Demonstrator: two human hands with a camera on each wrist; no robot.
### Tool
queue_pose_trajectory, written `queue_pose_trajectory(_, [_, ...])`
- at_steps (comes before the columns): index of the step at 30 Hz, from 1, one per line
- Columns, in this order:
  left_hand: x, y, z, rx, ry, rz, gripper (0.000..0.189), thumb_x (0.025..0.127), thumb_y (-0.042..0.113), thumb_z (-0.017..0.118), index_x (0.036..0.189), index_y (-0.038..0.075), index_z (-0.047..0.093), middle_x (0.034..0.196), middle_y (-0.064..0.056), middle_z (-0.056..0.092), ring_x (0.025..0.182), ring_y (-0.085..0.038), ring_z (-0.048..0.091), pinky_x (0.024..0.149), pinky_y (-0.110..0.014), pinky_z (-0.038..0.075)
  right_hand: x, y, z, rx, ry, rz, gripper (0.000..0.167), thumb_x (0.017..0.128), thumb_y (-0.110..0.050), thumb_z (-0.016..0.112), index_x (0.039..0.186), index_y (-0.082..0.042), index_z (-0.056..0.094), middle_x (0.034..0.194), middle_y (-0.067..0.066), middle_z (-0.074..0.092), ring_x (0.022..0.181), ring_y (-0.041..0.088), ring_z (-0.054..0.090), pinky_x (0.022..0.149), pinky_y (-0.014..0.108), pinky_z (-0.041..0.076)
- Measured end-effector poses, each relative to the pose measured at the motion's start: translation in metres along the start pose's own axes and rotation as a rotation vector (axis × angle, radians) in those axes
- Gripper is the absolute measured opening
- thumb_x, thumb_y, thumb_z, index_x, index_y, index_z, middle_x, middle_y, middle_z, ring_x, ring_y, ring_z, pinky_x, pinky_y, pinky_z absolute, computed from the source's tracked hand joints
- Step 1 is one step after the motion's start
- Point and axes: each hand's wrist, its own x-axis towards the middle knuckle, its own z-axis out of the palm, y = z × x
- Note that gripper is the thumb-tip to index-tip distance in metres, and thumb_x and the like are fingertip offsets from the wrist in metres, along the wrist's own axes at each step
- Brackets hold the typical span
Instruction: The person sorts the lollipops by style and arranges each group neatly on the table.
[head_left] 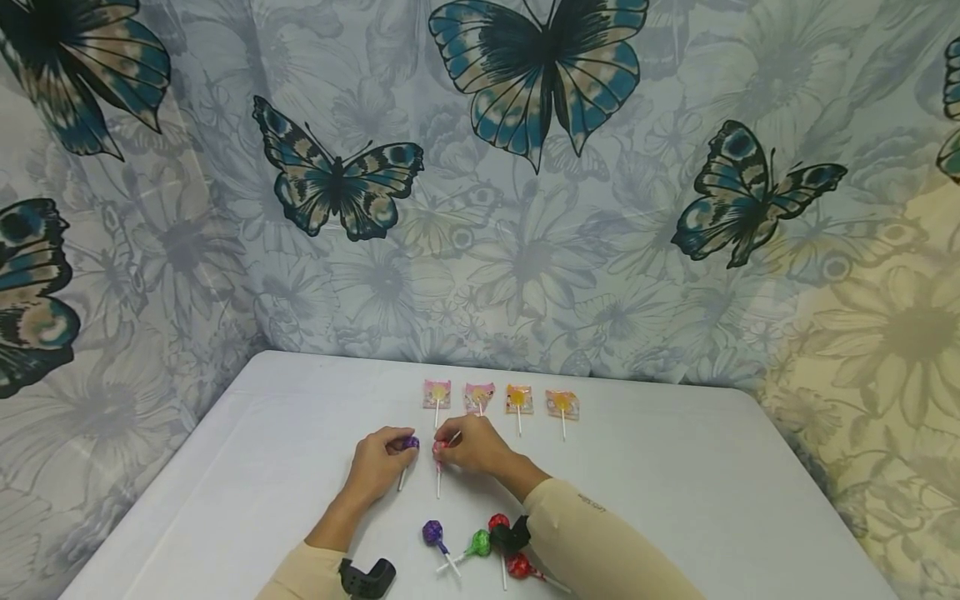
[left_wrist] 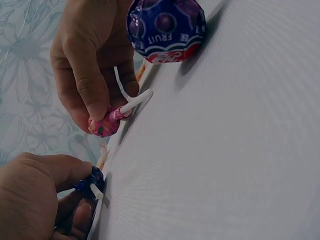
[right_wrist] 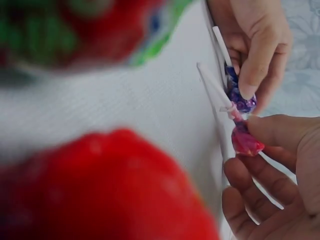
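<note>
Two head-pinches, presumably for control: my left hand (head_left: 377, 463) holds round purple-wrapped lollipop (head_left: 411, 443), right hand (head_left: 477, 446) round pink-wrapped lollipop (head_left: 438, 452).

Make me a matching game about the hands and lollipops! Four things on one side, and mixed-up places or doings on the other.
1. Left hand
2. Right hand
3. Green lollipop
4. Square-wrapped lollipops

A. pinches the pink lollipop
B. in a row toward the far edge of the table
C. pinches a purple lollipop
D. near the red lollipops

Pairs: 1-C, 2-A, 3-D, 4-B
</note>
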Motion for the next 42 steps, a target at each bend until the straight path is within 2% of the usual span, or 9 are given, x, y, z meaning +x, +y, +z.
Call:
queue_pose_trajectory(6, [0.0,0.001,0.0,-0.008,0.0,0.024,0.028,0.076,0.0,0.076,0.104,-0.002,0.071,0.078,0.0,0.061,0.068,-0.013,0.054,0.06,-0.025,0.047,0.0,0.002,0.003,-0.042,0.008,-0.004,0.012,0.08,-0.015,0.079,0.091,-0.013,0.074,0.076,-0.01,0.064,0.067,0.004,0.057,0.061,0.022,0.048])
queue_pose_trajectory(15, [-0.001,0.001,0.0,-0.022,-0.002,0.005,0.027,0.077,-0.001,0.075,0.104,-0.002,0.071,0.077,0.0,0.06,0.069,-0.013,0.054,0.061,-0.025,0.047,0.0,-0.001,0.005,-0.059,0.001,0.013,0.015,0.081,-0.015,0.078,0.094,-0.011,0.074,0.075,-0.011,0.063,0.067,0.004,0.057,0.063,0.023,0.048])
queue_pose_trajectory(22, [-0.002,0.0,0.0,-0.021,-0.035,-0.02,0.029,0.079,0.001,0.075,0.108,-0.001,0.07,0.08,0.0,0.06,0.07,-0.014,0.054,0.062,-0.026,0.048,-0.003,-0.004,-0.001,-0.023,-0.022,0.032,0.023,0.082,-0.015,0.077,0.102,-0.007,0.072,0.089,-0.001,0.066,0.074,0.008,0.06,0.061,0.024,0.05])
queue_pose_trajectory(29, [-0.002,0.001,-0.001,-0.016,-0.039,-0.022,0.03,0.08,0.002,0.075,0.109,-0.002,0.069,0.081,0.0,0.06,0.071,-0.014,0.053,0.062,-0.025,0.047,-0.009,-0.016,-0.027,-0.019,0.0,-0.01,0.029,0.083,-0.017,0.077,0.109,-0.005,0.071,0.102,0.009,0.067,0.079,0.013,0.062,0.06,0.025,0.051])
queue_pose_trajectory(37, [-0.002,0.001,0.0,-0.009,-0.028,-0.014,0.029,0.08,0.001,0.075,0.108,-0.002,0.07,0.079,0.0,0.06,0.07,-0.014,0.053,0.061,-0.025,0.047,-0.031,-0.039,-0.066,-0.005,0.089,-0.109,0.029,0.084,-0.018,0.076,0.111,-0.011,0.07,0.108,0.002,0.066,0.087,0.018,0.063,0.067,0.028,0.052])
queue_pose_trajectory(42, [-0.003,0.001,0.0,0.005,-0.026,-0.011,0.029,0.08,0.002,0.075,0.108,-0.001,0.07,0.08,0.0,0.06,0.071,-0.014,0.053,0.061,-0.026,0.047,-0.052,-0.049,-0.086,0.007,0.161,-0.181,0.03,0.083,-0.016,0.077,0.112,-0.013,0.07,0.106,-0.002,0.066,0.087,0.016,0.062,0.071,0.037,0.053])
